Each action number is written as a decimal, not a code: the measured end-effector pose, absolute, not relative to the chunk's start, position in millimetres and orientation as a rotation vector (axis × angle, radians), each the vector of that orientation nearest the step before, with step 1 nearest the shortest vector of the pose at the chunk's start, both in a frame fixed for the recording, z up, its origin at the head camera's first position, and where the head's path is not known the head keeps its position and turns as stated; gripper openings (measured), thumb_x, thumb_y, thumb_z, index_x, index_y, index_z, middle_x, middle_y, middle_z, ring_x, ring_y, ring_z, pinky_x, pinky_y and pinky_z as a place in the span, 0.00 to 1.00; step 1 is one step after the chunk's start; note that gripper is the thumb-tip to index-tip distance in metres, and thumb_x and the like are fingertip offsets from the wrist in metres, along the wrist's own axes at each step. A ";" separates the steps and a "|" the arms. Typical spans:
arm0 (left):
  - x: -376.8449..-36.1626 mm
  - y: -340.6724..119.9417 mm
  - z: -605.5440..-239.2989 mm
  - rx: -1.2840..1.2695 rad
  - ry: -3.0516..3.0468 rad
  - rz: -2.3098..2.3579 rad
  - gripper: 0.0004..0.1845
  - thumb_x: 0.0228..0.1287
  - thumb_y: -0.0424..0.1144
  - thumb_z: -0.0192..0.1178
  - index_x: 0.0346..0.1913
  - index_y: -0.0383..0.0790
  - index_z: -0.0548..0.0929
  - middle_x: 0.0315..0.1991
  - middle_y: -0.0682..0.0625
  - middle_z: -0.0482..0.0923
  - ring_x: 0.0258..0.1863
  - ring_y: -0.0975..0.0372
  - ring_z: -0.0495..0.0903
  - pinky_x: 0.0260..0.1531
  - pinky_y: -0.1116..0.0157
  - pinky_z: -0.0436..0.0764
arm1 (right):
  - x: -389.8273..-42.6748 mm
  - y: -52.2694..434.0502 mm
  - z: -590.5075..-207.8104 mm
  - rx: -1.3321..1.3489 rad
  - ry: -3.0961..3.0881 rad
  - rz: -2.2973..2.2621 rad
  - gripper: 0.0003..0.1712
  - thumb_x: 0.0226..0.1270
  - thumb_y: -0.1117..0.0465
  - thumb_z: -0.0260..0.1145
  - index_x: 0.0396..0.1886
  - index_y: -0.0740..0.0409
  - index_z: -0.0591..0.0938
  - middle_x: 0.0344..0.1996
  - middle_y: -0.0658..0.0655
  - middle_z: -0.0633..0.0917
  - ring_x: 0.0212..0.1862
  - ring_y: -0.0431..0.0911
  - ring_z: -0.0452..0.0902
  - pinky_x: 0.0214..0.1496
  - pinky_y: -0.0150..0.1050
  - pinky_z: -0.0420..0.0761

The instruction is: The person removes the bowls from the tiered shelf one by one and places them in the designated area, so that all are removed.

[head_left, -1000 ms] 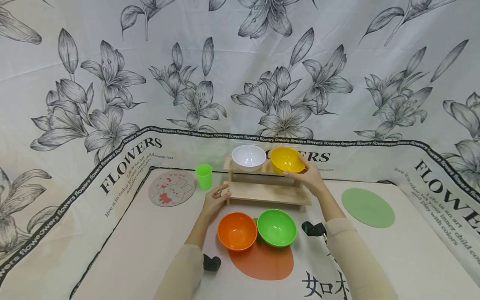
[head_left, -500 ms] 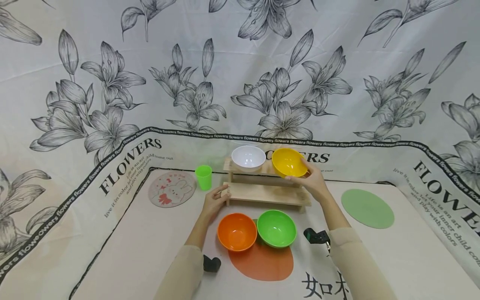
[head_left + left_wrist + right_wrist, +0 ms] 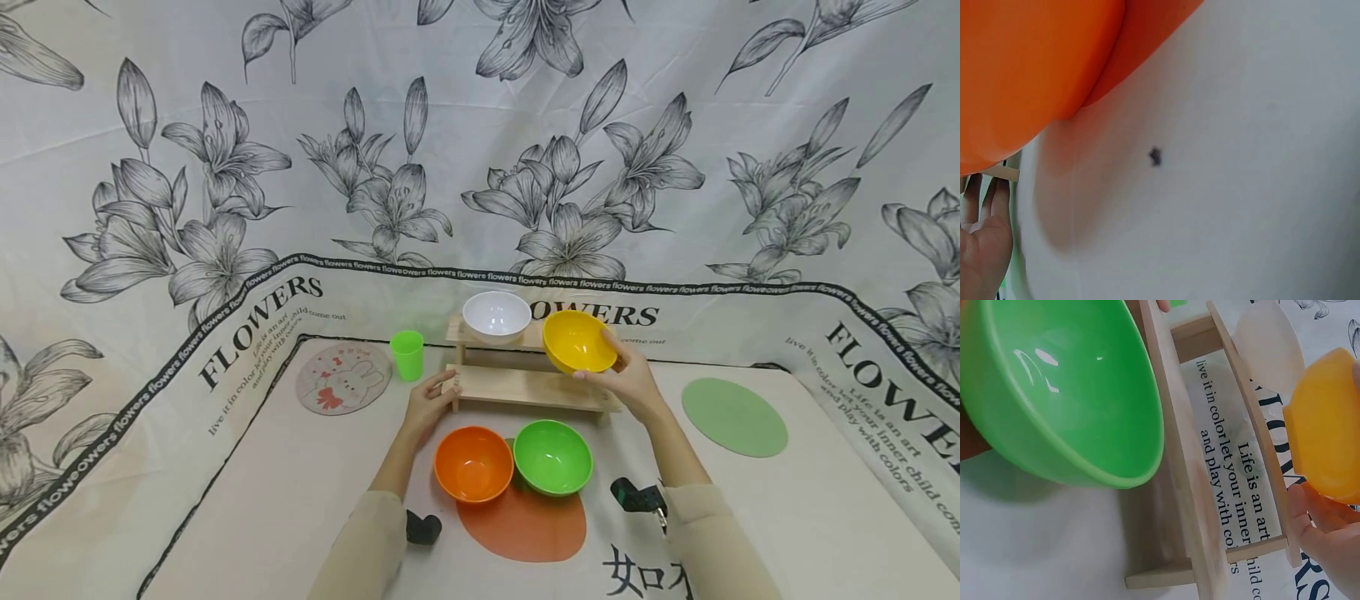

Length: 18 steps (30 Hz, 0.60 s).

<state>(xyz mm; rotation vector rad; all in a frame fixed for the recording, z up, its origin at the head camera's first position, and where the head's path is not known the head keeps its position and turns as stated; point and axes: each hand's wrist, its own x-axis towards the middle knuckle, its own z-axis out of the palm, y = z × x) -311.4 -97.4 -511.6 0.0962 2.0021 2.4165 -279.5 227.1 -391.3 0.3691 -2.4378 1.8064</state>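
Observation:
In the head view my right hand (image 3: 626,379) holds a yellow bowl (image 3: 573,340) by its right side. The bowl is tilted and overlaps the front of the upper shelf of a two-tier wooden rack (image 3: 525,385). In the right wrist view, thumb and fingers (image 3: 1316,522) grip the yellow bowl (image 3: 1325,431) around its lower wall. My left hand (image 3: 429,404) grips the left end of the rack's lower shelf. A white bowl (image 3: 497,317) sits on the upper shelf, left of the yellow one.
An orange bowl (image 3: 474,465) and a green bowl (image 3: 553,457) stand side by side before the rack. Left of the rack is a green cup (image 3: 408,356), beside a round rabbit mat (image 3: 343,378). A green oval mat (image 3: 735,417) lies at right.
My right hand has brought the yellow bowl forward and down from the upper shelf, towards me. The left hand has stayed at the rack's end.

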 end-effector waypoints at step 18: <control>-312.5 -96.8 -511.6 0.093 1.998 2.425 0.24 0.59 0.30 0.63 0.60 0.31 0.74 0.59 0.33 0.71 0.53 0.55 0.77 0.48 0.66 0.79 | -247.7 239.5 -406.5 0.376 -2.518 1.710 0.53 0.54 0.65 0.72 0.73 0.64 0.51 0.71 0.67 0.56 0.68 0.60 0.58 0.66 0.38 0.67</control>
